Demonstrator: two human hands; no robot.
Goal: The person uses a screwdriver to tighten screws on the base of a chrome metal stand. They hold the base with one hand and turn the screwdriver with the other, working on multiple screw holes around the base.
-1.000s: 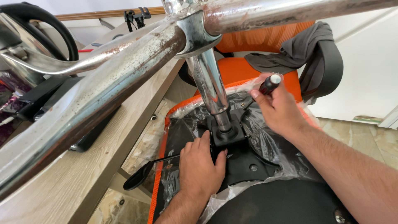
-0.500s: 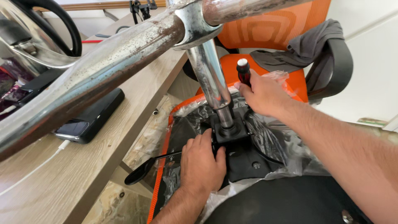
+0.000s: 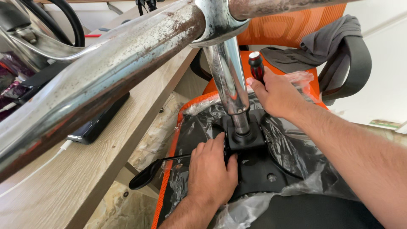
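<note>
Clear plastic wrap [image 3: 292, 144] crumpled over the black chair underside; dark-screened phone [image 3: 99, 123] flat on the wooden desk [image 3: 85, 178]

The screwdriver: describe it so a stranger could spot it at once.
Find the rusty chrome column rising from the upturned orange chair. Just to its right, the right hand grips the screwdriver: only its black-and-red handle with a white end cap shows.

Bright daylight, glare on chrome tube [image 3: 127, 80], sharp.
</note>
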